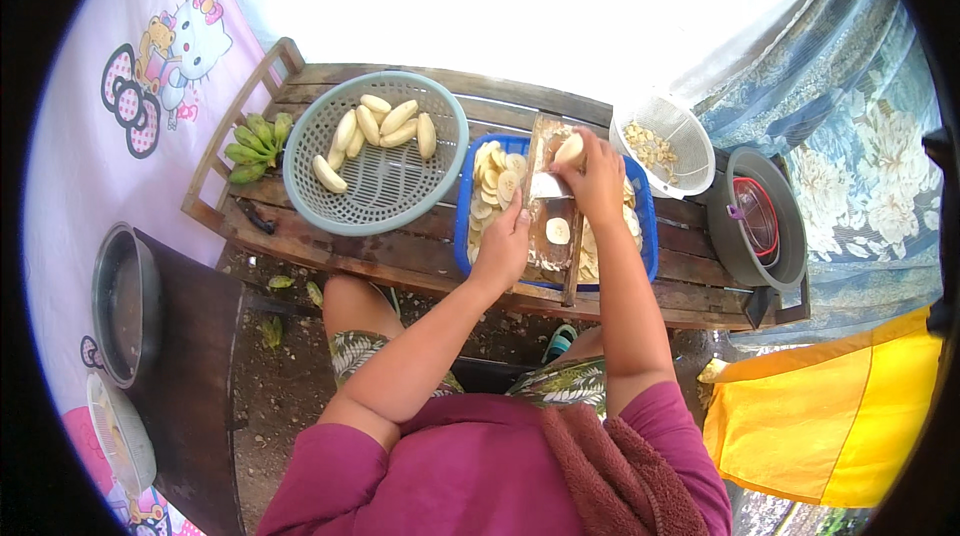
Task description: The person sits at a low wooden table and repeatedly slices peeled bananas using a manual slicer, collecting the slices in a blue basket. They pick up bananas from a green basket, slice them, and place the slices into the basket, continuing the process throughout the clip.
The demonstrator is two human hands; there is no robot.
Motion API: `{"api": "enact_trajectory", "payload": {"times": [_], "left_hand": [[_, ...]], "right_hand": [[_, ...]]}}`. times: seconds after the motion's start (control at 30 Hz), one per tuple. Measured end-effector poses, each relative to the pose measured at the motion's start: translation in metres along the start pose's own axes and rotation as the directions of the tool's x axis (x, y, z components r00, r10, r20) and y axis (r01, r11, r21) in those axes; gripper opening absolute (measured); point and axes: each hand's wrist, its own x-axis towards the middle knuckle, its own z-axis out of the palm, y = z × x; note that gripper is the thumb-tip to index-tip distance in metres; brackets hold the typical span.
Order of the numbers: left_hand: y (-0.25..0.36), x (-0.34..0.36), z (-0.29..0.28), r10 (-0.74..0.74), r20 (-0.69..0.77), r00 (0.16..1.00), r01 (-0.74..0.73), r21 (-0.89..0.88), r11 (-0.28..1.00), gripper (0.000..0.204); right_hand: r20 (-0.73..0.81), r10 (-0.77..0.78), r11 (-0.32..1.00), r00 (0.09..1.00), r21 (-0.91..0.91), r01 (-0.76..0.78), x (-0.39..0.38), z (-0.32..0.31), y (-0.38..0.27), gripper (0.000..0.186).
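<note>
My left hand (503, 248) grips the left edge of a wooden slicer board (553, 254), which has a pale metal blade (547, 186) across it. The board lies tilted over a blue basin (463, 226) filled with round banana slices (490, 176). Near the board's far end, my right hand (597, 176) is closed on a peeled banana (570, 149) just above the blade. One loose banana slice (557, 230) rests on the board below the blade.
A grey-green basket (375, 201) with several peeled bananas stands left on the wooden bench (400, 258). Unpeeled green bananas (258, 146) lie at its far left. On the right are a white colander (690, 141) holding yellowish pieces and a dark basin (790, 226) with a red strainer (752, 216).
</note>
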Motion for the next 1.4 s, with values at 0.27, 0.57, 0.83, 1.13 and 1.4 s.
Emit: {"api": "enact_trajectory", "payload": {"times": [0.27,0.57,0.83,1.13,1.4], "left_hand": [[-0.003,0.0,0.0,-0.004,0.006,1.0,0.004,0.017,1.0,0.051],[-0.002,0.0,0.001,-0.028,0.009,1.0,0.028,0.015,1.0,0.051],[-0.002,0.0,-0.001,-0.017,0.01,1.0,0.017,0.001,1.0,0.051],[-0.004,0.002,0.002,0.004,-0.001,1.0,-0.004,-0.008,1.0,0.049],[-0.005,0.001,0.0,-0.072,0.058,0.996,0.074,-0.037,0.997,0.05]], "right_hand": [[0.08,-0.034,0.997,0.996,0.073,0.029,-0.05,-0.023,-0.013,0.059],[-0.067,-0.063,0.995,0.996,0.068,0.068,0.013,0.01,0.007,0.059],[-0.011,-0.168,0.976,0.986,0.136,0.168,-0.04,-0.018,-0.007,0.056],[-0.068,-0.026,0.999,0.997,0.018,0.028,0.011,0.011,0.013,0.058],[0.088,-0.083,0.993,0.993,0.088,0.076,-0.058,-0.03,-0.009,0.055]]}}
